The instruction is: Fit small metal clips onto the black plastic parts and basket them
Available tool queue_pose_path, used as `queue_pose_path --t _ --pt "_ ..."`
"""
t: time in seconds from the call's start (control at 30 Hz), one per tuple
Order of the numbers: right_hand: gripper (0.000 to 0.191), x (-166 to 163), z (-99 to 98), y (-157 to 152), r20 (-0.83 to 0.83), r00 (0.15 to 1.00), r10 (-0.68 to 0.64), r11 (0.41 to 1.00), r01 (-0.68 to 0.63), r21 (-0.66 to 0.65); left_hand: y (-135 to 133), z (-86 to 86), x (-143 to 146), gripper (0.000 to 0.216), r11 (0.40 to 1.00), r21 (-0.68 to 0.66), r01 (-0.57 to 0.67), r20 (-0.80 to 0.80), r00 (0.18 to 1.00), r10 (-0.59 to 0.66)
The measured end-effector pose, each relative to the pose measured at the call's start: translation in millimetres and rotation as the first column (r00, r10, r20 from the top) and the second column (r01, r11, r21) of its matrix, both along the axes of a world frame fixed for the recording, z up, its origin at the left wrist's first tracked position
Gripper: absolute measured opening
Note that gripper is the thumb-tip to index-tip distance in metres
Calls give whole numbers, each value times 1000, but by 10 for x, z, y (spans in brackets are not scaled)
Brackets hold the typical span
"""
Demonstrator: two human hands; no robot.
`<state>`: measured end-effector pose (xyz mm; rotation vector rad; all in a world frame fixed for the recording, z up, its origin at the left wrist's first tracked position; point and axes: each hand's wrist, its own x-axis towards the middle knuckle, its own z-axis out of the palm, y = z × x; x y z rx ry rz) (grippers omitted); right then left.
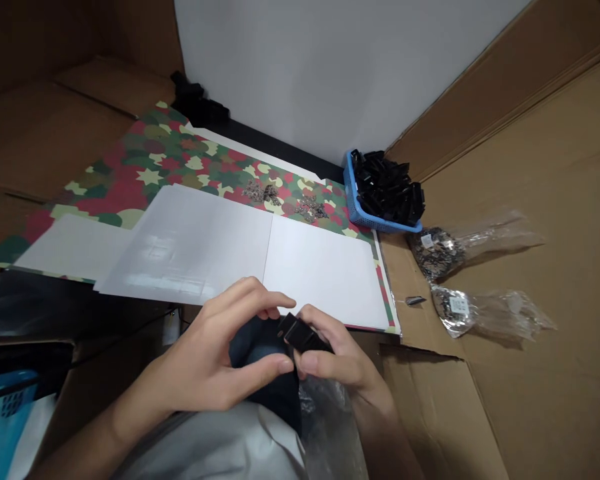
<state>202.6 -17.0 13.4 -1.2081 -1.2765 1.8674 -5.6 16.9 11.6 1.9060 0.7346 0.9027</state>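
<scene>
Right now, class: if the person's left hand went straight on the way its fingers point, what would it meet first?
Probably the black plastic piece, just ahead of the left hand and held by the right hand, though depth is hard to judge from this view.

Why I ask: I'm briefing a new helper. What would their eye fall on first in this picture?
The bright red, green and cream camouflage-patterned sheet stands out first, spread across the middle, partly under white paper sheets. At its far right corner sits a blue plastic basket heaped with black pieces. In the foreground, the person's left hand and right hand close around a black rectangular piece.
</scene>
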Motion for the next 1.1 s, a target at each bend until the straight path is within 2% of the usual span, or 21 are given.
queue_pose_path --t 0.07,0.17,0.23,0.33,0.43,0.6,0.77,0.9,0.97,1.0,1.03,1.1 --pt "32 7 -31 -12 -94 995 23 990 -36 -134 -10 14 -26 32 997 60 39 -49 998 -36" --pt "37 29 -39 -10 -161 982 101 966 -135 -218 -33 28 -62 28 985 157 77 -102 993 -62" --pt "38 26 -7 2 -154 977 148 950 -183 -251 -56 33 -82 28 973 207 99 -148 987 -69" --pt "32 -8 77 26 -79 982 169 943 -184 -276 -96 39 -105 30 955 267 126 -211 975 -70" --pt "25 -35 135 41 -30 988 155 957 -157 -243 -130 52 -126 32 937 317 147 -244 967 -69" --pt "34 -8 97 23 37 978 205 972 -199 -124 -135 90 -152 32 914 352 201 -244 963 -117" --pt "43 38 53 -11 184 930 319 947 -320 -25 -77 157 -169 31 901 306 307 -232 942 -242" --pt "46 45 68 -51 264 902 342 920 -379 104 -45 193 -191 28 894 268 359 -239 924 -300" --pt "40 24 93 -82 338 898 282 887 -379 265 -40 182 -207 30 906 230 355 -219 926 -307" --pt "34 8 107 -99 394 896 206 851 -363 380 -42 170 -216 31 923 205 327 -196 937 -289" --pt "25 -12 117 -116 453 886 96 791 -344 506 -48 155 -223 32 945 168 281 -164 953 -255" --pt "14 -51 119 -148 531 831 -166 603 -340 721 -77 120 -228 34 984 70 161 -80 985 -156"
